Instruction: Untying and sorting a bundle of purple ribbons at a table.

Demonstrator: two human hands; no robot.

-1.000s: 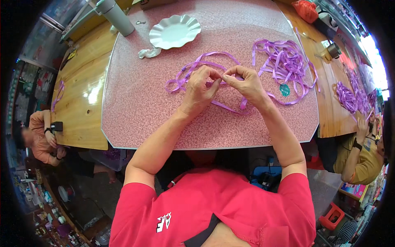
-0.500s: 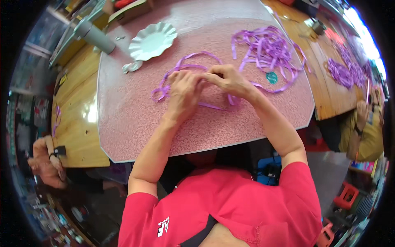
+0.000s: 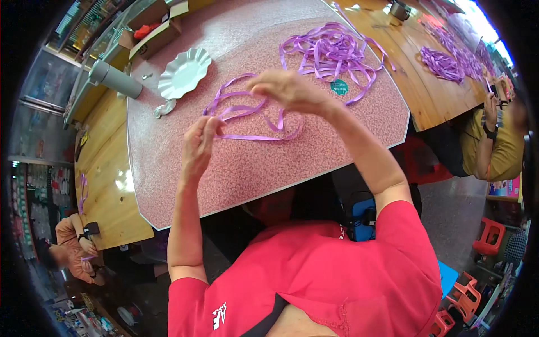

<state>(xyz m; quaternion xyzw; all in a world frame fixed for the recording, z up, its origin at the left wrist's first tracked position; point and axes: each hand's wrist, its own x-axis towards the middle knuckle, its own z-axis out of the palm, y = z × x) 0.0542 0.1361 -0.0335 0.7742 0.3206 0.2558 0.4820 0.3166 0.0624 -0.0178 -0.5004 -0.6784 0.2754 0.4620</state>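
My left hand [image 3: 197,145] is over the pink speckled table [image 3: 168,191], its thumb and fingers pinched on a narrow purple ribbon [image 3: 255,137]. Loops of that ribbon lie on the tabletop between my two hands. To the right and farther off, my right hand [image 3: 289,91] is bent palm down over the far loops. Its fingers are drawn together, with ribbon at the fingertips; the exact grip is partly hidden. Beyond it rests a tangled heap of purple ribbon [image 3: 328,50], beside a round green sticker [image 3: 339,87].
A pale scalloped plate [image 3: 185,74], a crumpled white scrap [image 3: 164,108] and a grey flask [image 3: 115,78] are at the far left. An open carton [image 3: 160,31] is behind them. More purple ribbon [image 3: 442,64] lies on the right wooden table. People sit at both sides.
My hands, together over the ribbon before, have come apart: the left moved left and nearer, the right slightly left and farther. The ribbon loops between them have spread. The view has also shifted.
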